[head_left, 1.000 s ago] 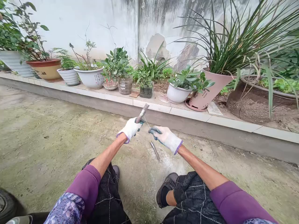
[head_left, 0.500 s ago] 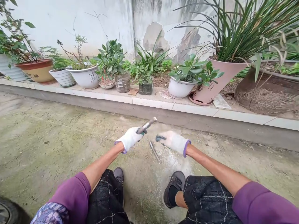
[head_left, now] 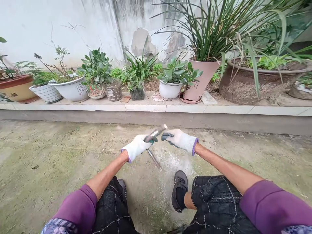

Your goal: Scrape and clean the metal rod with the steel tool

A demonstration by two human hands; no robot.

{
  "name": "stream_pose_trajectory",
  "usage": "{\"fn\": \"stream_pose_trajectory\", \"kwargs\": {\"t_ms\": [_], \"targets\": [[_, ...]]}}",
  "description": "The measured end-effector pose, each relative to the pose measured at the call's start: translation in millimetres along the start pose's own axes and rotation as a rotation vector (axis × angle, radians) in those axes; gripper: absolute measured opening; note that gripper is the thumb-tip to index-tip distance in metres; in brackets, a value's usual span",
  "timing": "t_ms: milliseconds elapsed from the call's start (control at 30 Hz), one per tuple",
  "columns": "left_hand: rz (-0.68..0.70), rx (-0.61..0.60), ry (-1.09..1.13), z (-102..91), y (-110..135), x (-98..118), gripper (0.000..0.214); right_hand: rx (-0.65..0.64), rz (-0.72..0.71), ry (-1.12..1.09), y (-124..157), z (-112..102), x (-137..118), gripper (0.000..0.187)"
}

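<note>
Left hand (head_left: 138,147), in a white knitted glove with dark palm, grasps a grey-brown cylindrical rod (head_left: 159,130), which is tilted upward above the concrete ground (head_left: 80,169). Right hand (head_left: 179,140), gloved likewise, is near the rod's upper end with its fingers bent; whether they pinch something is hidden. On the rod, a pale, silvery band (head_left: 154,134) is already around one part, so I judge the work as partly done; blur does not show if the band is complete. A second slim grey rod (head_left: 154,160) lies on the ground, held by neither hand.
</note>
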State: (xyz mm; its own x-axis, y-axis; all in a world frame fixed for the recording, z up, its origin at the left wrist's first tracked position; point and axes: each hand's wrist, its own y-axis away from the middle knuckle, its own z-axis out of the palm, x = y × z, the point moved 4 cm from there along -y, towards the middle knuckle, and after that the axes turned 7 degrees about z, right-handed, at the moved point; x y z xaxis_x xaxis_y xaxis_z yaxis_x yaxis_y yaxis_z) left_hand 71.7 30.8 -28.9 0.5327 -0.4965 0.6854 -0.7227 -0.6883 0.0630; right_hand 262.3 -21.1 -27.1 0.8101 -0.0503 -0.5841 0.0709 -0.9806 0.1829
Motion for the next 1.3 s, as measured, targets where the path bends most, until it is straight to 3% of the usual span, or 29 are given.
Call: {"fn": "stream_pose_trajectory", "kwargs": {"t_ms": [100, 167, 200, 233, 300, 333, 433, 500, 567, 667, 733, 800, 867, 900, 1000, 1067, 1167, 1300], "targets": [[-0.105, 0.302, 0.466, -27.9, -2.5, -5.6, 0.04, 0.034, -0.041, 0.128, 0.7, 1.5, -22.8, 0.031], [-0.173, 0.449, 0.414, -47.5, -1.6, -21.3, 0.043, 0.02, -0.085, 0.298, 3.6, 7.8, -41.7, 0.029], [-0.222, 0.451, 0.253, -55.2, -0.3, -30.9, 0.043, 0.002, -0.107, 0.378, 5.7, 11.6, -50.2, 0.029], [-0.278, 0.397, 0.014, -60.2, 1.6, -40.6, 0.042, -0.02, -0.129, 0.444, 7.8, 15.1, -57.3, 0.03], [-0.324, 0.044, -0.554, -54.1, 5.8, -57.0, 0.037, -0.047, -0.165, 0.523, 9.9, 19.1, -66.0, 0.032], [-0.322, -0.093, -0.681, -46.1, 9.7, -62.9, 0.031, -0.051, -0.176, 0.54, 8.7, 19.0, -66.7, 0.032], [-0.245, -0.336, -0.76, -10.1, 20.1, -60.9, 0.015, -0.011, -0.133, 0.523, -6.5, 10.4, -51.9, 0.033], [-0.099, -0.459, -0.792, 14.0, 22.1, -44.3, 0.026, 0.022, -0.055, 0.454, -22.3, 2.4, -31.7, 0.031], [0.015, -0.381, -0.694, 21.7, 18.1, -23.3, 0.03, 0.013, 0.018, 0.343, -36.3, -1.1, -11.9, 0.03], [-0.007, -0.016, -0.236, 0.0, 8.6, -8.7, 0.031, -0.016, 0.022, 0.225, -43.7, 5.9, -2.9, 0.031], [-0.111, 0.176, 0.074, -19.7, 5.7, -19.1, 0.036, -0.022, -0.045, 0.229, -36.8, 17.2, -15.3, 0.033], [-0.226, 0.273, 0.176, -33.7, 5.3, -39.2, 0.04, -0.052, -0.11, 0.287, -22.5, 31.1, -37.5, 0.033], [-0.331, 0.238, 0.015, -38.5, 5.2, -60.9, 0.038, -0.11, -0.144, 0.387, -7.3, 42.1, -62.0, 0.033], [-0.348, 0.164, -0.153, -37.3, 4.3, -69.3, 0.036, -0.151, -0.151, 0.445, -1.8, 44.9, -72.5, 0.032], [-0.282, -0.115, -0.695, -24.1, 0.3, -79.7, 0.032, -0.187, -0.146, 0.548, -2.3, 35.9, -87.4, 0.032], [-0.207, -0.234, -0.881, -14.7, -1.7, -74.4, 0.035, -0.104, -0.086, 0.542, -17.1, 19.5, -78.4, 0.033], [-0.118, -0.28, -0.923, -8.6, -3.1, -55.5, 0.038, 0.037, 0.003, 0.442, -44.0, 1.5, -46.7, 0.031], [-0.097, -0.165, -0.829, -17.1, -1.1, -39.8, 0.036, -0.064, -0.003, 0.304, -56.7, 17.6, -15.9, 0.031]]}}
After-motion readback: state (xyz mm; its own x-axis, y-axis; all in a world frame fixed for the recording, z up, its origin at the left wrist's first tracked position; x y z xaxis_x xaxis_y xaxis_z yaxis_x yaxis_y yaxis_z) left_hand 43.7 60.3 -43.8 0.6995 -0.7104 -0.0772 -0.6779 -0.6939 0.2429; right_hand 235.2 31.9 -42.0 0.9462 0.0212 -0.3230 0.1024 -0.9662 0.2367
